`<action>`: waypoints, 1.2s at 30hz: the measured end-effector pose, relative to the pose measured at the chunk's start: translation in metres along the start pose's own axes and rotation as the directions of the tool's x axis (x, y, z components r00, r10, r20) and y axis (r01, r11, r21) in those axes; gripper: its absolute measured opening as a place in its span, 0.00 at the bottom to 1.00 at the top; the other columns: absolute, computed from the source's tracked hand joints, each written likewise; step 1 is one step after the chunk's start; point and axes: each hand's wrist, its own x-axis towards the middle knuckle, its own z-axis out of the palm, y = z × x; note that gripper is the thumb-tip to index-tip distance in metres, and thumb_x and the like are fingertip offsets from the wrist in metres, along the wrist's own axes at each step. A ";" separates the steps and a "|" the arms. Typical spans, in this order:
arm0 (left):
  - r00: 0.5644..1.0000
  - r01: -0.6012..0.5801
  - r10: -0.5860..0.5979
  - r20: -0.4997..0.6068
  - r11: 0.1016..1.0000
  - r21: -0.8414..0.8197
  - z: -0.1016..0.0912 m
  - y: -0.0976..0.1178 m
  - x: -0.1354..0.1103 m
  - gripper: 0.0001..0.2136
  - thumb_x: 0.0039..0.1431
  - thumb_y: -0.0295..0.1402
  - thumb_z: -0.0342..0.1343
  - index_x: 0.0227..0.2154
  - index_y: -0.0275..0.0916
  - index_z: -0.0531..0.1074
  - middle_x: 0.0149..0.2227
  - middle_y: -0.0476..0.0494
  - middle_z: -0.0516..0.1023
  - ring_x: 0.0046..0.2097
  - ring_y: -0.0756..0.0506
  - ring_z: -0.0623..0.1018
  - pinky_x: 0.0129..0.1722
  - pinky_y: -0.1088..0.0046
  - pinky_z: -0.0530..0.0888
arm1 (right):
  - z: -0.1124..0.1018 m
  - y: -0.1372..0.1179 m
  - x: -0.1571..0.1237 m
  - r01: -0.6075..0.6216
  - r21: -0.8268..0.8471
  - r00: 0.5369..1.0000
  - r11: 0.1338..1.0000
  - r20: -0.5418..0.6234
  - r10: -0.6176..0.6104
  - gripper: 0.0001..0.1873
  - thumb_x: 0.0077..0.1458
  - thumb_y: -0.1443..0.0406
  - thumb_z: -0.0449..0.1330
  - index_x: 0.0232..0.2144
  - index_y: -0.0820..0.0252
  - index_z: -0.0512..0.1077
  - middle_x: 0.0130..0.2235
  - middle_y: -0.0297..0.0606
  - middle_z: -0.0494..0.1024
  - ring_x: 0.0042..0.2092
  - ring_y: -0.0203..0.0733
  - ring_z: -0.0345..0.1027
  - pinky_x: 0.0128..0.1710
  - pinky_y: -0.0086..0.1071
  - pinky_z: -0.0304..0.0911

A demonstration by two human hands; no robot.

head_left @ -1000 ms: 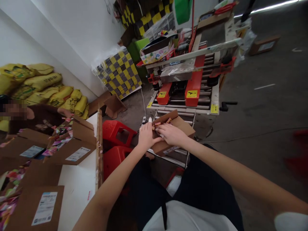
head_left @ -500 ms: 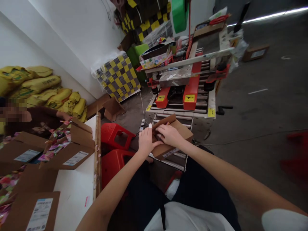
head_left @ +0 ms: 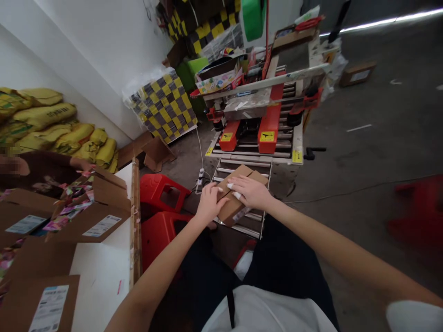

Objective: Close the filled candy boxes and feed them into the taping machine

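Note:
A brown cardboard box (head_left: 232, 208) rests on the short roller conveyor in front of me, its top flaps folded down with a seam between them. My left hand (head_left: 209, 203) is on the box's near left corner, thumb on top and fingers curved over the edge. Flat across the top flaps lies my right hand (head_left: 249, 190), its fingers stretched out toward the left. White wraps or tips show on some fingers of the right hand. The box's underside and the left fingers' far ends are hidden.
Beyond the rollers (head_left: 254, 216) stands a red-and-white carton sealing machine (head_left: 268, 133). Red stools (head_left: 162, 191) are at my left, beside a white table (head_left: 104, 267) with open filled cartons (head_left: 104, 221). A co-worker (head_left: 44, 170) is behind those cartons. A cable crosses the floor at right.
The box's raised flaps have been folded down shut. My right hand has moved from the opening to lie flat on top; my left hand stays at the left side.

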 end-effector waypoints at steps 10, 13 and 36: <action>0.878 0.413 -0.231 0.419 0.810 -0.417 -0.006 0.020 0.012 0.29 0.62 0.50 0.41 0.58 0.34 0.61 0.57 0.26 0.67 0.57 0.36 0.70 0.49 0.58 0.71 | 0.005 -0.055 -0.016 -0.243 0.075 0.969 0.967 -0.036 0.246 0.46 0.55 0.49 0.53 0.65 0.71 0.41 0.65 0.61 0.44 0.67 0.59 0.35 0.61 0.62 0.42; 0.881 0.445 -0.202 0.428 0.659 -0.606 0.000 0.008 0.008 0.29 0.60 0.51 0.44 0.58 0.37 0.63 0.64 0.31 0.56 0.66 0.37 0.53 0.58 0.55 0.64 | 0.006 -0.073 -0.022 -0.246 0.058 0.965 0.968 -0.084 0.250 0.58 0.46 0.48 0.60 0.65 0.73 0.34 0.66 0.64 0.39 0.67 0.63 0.31 0.60 0.64 0.41; 0.324 0.731 -0.772 -0.547 0.571 -0.374 -0.099 -0.223 -0.133 0.20 0.57 0.35 0.50 0.51 0.33 0.61 0.49 0.31 0.66 0.41 0.43 0.73 0.47 0.59 0.71 | 0.096 -0.002 0.018 -0.218 0.341 0.976 0.914 0.063 0.209 0.22 0.56 0.54 0.48 0.51 0.48 0.67 0.51 0.51 0.72 0.54 0.58 0.66 0.52 0.56 0.65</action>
